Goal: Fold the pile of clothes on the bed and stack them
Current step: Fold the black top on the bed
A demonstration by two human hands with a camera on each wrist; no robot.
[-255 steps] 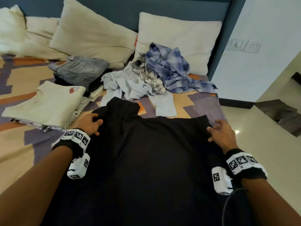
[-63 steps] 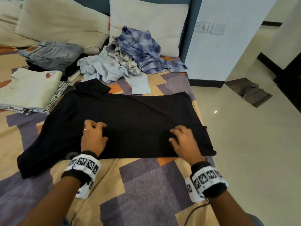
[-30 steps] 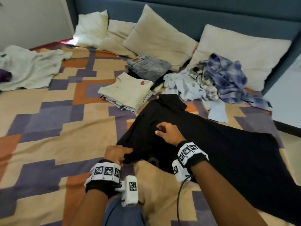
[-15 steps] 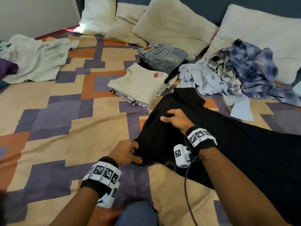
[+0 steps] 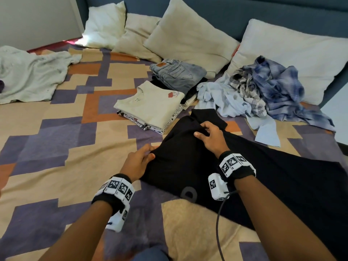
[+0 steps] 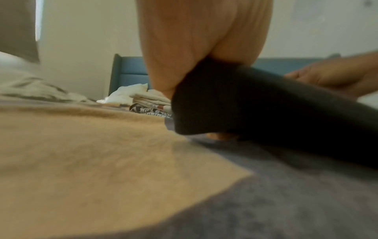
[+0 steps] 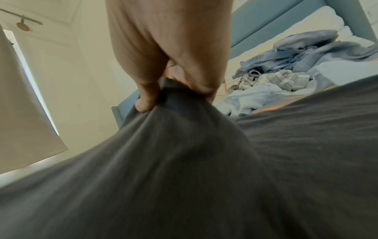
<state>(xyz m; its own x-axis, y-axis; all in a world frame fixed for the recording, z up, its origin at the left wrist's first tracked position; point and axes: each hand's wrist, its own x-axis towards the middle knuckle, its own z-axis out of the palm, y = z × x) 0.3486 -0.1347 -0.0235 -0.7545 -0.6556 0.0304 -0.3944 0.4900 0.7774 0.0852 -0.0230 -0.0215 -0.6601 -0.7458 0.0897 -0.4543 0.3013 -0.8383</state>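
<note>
The black shirt lies spread on the near right of the bed, just near of the folded stack. Its left end is best lifted evenly by both hands and carried rightward over the body, so that the edges meet and no crease is trapped. The left hand is held low at the near left corner, thumb over and fingers apparently under the cloth. The right hand is set farther off near the sleeve, a bunch of fabric pinched between thumb and curled fingers.
</note>
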